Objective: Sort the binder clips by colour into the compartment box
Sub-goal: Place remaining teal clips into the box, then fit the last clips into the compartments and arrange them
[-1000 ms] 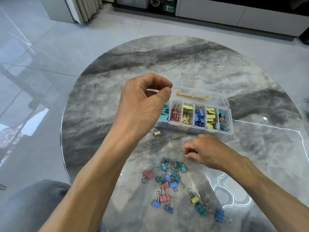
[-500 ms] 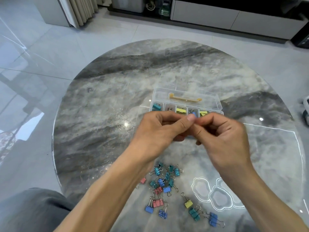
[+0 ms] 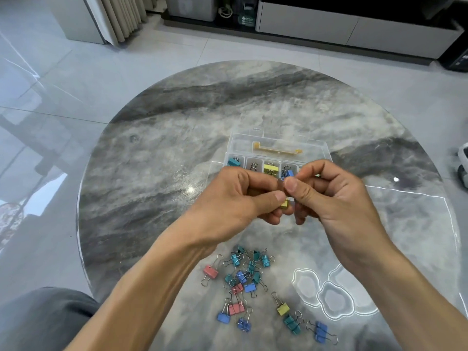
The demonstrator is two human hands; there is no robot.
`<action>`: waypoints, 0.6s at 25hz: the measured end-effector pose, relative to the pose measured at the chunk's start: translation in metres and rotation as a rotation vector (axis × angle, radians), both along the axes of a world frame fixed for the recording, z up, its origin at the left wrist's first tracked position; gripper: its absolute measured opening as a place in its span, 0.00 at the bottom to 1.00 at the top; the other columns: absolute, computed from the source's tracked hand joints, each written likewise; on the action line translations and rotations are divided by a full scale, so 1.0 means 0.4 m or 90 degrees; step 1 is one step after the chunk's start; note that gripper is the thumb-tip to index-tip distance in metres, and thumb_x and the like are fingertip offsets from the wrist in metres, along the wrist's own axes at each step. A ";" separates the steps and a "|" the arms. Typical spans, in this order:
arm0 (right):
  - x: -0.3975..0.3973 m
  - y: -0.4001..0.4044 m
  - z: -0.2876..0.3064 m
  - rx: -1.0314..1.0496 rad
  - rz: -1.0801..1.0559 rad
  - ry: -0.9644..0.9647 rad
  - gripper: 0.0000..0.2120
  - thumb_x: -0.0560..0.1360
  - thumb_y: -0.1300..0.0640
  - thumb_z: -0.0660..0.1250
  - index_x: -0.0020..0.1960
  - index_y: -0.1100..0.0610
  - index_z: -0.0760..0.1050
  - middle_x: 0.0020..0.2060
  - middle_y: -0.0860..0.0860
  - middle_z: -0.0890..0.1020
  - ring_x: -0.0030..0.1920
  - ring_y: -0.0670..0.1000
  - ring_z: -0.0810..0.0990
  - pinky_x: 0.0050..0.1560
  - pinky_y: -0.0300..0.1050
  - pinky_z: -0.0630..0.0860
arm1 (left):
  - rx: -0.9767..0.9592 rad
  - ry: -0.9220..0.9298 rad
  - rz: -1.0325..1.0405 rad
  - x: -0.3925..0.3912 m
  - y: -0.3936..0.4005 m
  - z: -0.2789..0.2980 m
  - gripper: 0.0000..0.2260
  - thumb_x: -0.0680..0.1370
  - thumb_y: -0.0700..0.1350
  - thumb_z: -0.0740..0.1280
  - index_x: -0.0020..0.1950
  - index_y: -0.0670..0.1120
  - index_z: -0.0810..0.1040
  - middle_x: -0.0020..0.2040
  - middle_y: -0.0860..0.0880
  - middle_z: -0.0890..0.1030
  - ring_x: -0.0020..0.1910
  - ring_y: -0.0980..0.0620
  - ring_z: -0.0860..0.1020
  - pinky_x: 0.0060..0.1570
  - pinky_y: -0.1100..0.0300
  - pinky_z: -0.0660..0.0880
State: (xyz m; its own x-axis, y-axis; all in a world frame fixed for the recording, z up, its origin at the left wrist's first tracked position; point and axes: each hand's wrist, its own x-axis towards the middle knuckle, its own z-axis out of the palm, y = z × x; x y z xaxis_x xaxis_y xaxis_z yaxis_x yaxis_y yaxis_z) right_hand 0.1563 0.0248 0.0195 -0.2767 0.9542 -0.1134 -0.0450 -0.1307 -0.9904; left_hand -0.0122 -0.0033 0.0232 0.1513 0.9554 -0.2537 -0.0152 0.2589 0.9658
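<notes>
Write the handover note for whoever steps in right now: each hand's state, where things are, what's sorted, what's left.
Left hand and right hand meet above the table, fingers curled round something small; only a yellow bit shows.
Compartment box lies open behind them, clips already in several compartments.
Left: loose clips near the table edge, red, blue, teal and yellow.

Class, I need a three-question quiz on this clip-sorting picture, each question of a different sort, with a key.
1. True or false: the compartment box has its lid closed.
2. The loose pile on the table lies: A) beyond the box, B) nearer the person than the box, C) inside the box.
3. What colour is the clip pinched between the left hand and right hand?

Key: 1 false; 2 B; 3 yellow.
</notes>
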 end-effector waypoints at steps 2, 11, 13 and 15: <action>0.006 0.012 -0.012 -0.001 0.045 -0.055 0.09 0.67 0.56 0.73 0.46 0.57 0.80 0.29 0.55 0.80 0.27 0.49 0.75 0.27 0.43 0.72 | 0.064 0.148 -0.016 0.003 -0.002 -0.005 0.13 0.78 0.35 0.68 0.62 0.43 0.81 0.41 0.46 0.86 0.41 0.48 0.84 0.47 0.55 0.82; 0.136 0.158 -0.036 0.103 -0.191 -0.359 0.03 0.75 0.61 0.72 0.42 0.57 0.82 0.31 0.46 0.82 0.32 0.45 0.77 0.33 0.37 0.72 | 0.196 0.370 0.143 0.012 -0.003 0.000 0.17 0.78 0.43 0.70 0.63 0.58 0.71 0.45 0.58 0.82 0.44 0.66 0.80 0.45 0.71 0.77; 0.200 0.215 -0.048 0.119 -0.187 -0.547 0.04 0.76 0.59 0.72 0.42 0.56 0.82 0.35 0.48 0.83 0.37 0.47 0.79 0.37 0.37 0.70 | 0.181 0.375 0.181 -0.003 0.003 -0.001 0.12 0.78 0.43 0.70 0.58 0.57 0.75 0.44 0.58 0.81 0.43 0.65 0.79 0.42 0.71 0.76; 0.220 0.232 -0.082 0.073 -0.104 -0.610 0.03 0.76 0.57 0.72 0.44 0.54 0.83 0.38 0.47 0.84 0.40 0.47 0.80 0.38 0.37 0.70 | 0.191 0.384 0.189 -0.003 0.004 0.001 0.08 0.78 0.43 0.70 0.54 0.56 0.77 0.42 0.59 0.81 0.42 0.65 0.79 0.39 0.72 0.74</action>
